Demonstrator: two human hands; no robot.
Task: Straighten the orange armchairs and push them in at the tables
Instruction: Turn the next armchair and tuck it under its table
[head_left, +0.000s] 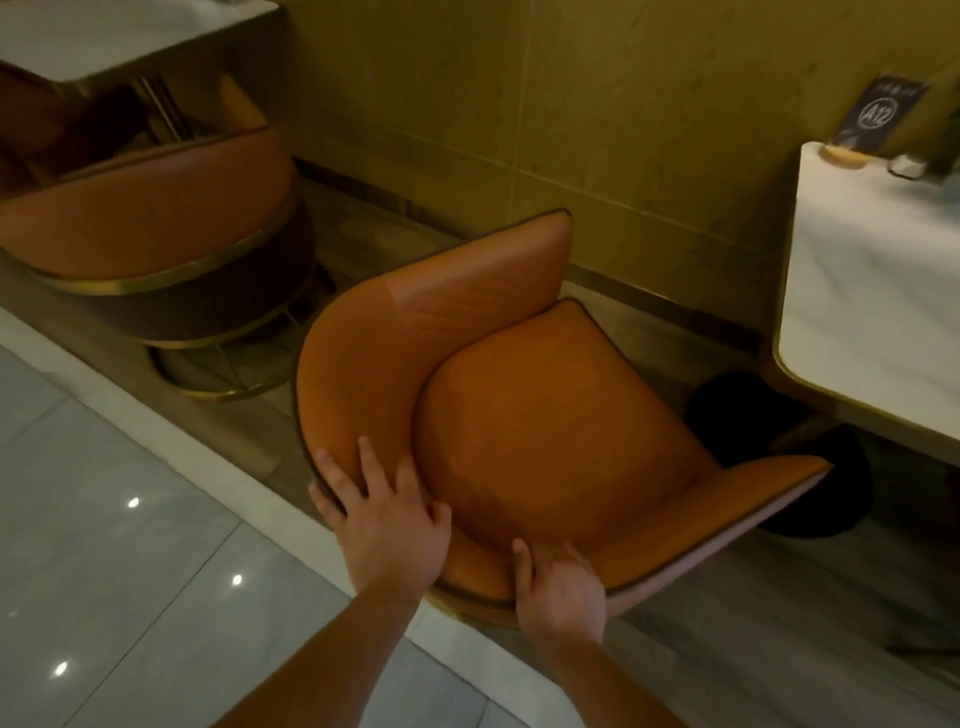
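An orange armchair (545, 415) with a curved backrest stands in the middle, its open front turned toward the white table (872, 291) on the right and apart from it. My left hand (387, 519) grips the top rim of the backrest, fingers lying over the inside. My right hand (558, 584) grips the same rim a little to the right, thumb on the inner face. A second orange armchair (150, 223) with a gold band sits at the far left, tucked under another white table (104, 41).
A yellow wall (571, 104) runs behind the chairs. The right table carries an A12 sign (878, 114), and its black round base (810, 467) stands beside the chair. Glossy pale floor tiles (104, 571) lie at the lower left, across a light step edge.
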